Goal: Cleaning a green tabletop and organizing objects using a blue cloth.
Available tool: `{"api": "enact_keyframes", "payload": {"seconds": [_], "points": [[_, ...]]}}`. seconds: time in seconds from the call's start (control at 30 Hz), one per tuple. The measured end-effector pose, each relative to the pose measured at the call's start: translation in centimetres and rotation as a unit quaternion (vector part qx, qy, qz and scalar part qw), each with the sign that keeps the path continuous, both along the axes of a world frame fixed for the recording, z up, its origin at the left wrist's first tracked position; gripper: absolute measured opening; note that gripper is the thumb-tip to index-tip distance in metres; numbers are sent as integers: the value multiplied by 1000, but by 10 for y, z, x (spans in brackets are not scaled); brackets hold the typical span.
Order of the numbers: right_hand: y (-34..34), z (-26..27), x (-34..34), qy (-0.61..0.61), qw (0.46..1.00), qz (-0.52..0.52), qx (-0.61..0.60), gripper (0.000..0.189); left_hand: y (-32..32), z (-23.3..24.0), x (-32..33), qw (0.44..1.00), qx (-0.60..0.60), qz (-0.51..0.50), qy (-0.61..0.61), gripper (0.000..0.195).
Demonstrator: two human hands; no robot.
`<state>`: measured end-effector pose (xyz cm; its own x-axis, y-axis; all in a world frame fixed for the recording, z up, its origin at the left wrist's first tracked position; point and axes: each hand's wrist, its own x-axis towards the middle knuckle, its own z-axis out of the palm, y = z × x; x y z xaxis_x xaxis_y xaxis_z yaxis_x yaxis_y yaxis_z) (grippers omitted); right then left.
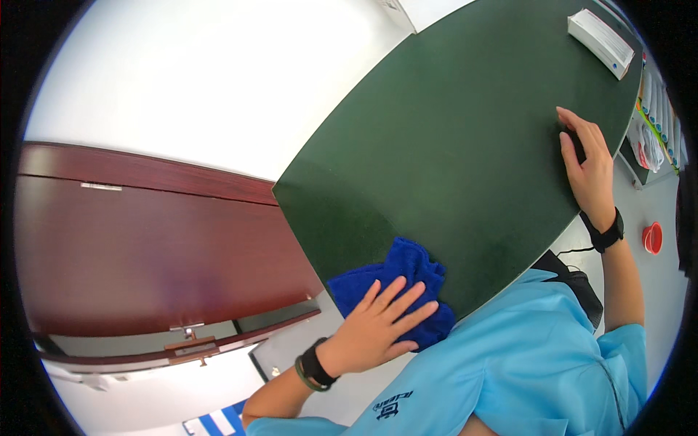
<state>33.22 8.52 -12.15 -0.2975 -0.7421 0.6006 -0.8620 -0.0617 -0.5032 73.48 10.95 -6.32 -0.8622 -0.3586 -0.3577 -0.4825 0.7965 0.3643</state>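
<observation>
My left hand [376, 327] lies palm down with spread fingers on a crumpled blue cloth [411, 261]. The cloth covers the near left corner of a dark green tabletop [436, 147] and reaches its edge. My fingers rest flat over the fabric and are not closed around it. Further right, near the table's edge, my right hand [590, 163] is held at the green surface, thumb and fingers apart and slightly curled. Nothing shows between them. Whether its fingertips touch the top is hard to tell.
A white box [601, 43] bearing writing lies at the far right of the table. Beyond the left edge stands a dark red wooden door [163, 256] with a metal handle. A white wall [191, 82] borders the table. A red container [652, 238] sits on the floor at right.
</observation>
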Motion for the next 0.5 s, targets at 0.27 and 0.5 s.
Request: {"api": "enact_keyframes", "payload": {"seconds": [0.27,0.5], "points": [[1,4,2,17,1000,-3,5,30,-175,-3,63,971,-95,210,-71,69],[2,4,4,-7,1000,4,-2,29,-272,-48,78,940,-147,307,-17,72]]}}
